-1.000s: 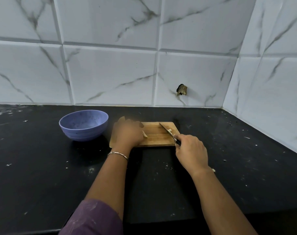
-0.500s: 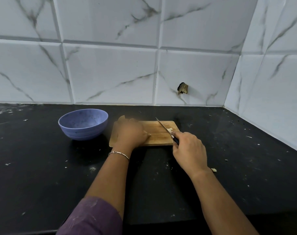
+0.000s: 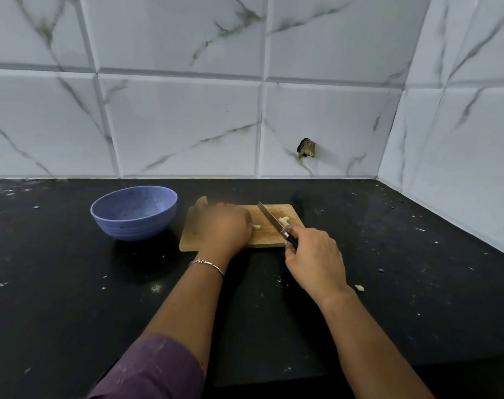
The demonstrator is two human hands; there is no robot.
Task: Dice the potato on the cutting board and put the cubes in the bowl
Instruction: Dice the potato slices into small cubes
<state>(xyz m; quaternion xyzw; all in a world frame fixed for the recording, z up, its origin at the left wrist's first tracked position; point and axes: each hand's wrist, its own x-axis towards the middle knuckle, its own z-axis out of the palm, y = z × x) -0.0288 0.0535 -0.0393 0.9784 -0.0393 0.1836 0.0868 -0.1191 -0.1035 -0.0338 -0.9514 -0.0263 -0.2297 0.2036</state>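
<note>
A small wooden cutting board (image 3: pixel 269 237) lies on the black counter. My left hand (image 3: pixel 226 227) rests curled over the board's left half, holding a pale potato strip (image 3: pixel 257 226) whose end sticks out to the right. My right hand (image 3: pixel 314 259) grips the black handle of a knife (image 3: pixel 271 220), its blade slanting up-left over the board. A few cut potato pieces (image 3: pixel 284 220) lie just right of the blade. A blue bowl (image 3: pixel 134 213) stands left of the board; its inside looks empty from here.
White marble tiles close the counter at the back and right, meeting in a corner. A broken fitting (image 3: pixel 306 148) sticks out of the back wall. One stray potato bit (image 3: pixel 359 288) lies on the counter by my right wrist. Crumbs speckle the black surface.
The knife blade has shifted slightly left toward the strip under my left hand. Both hands otherwise stay in place over the board.
</note>
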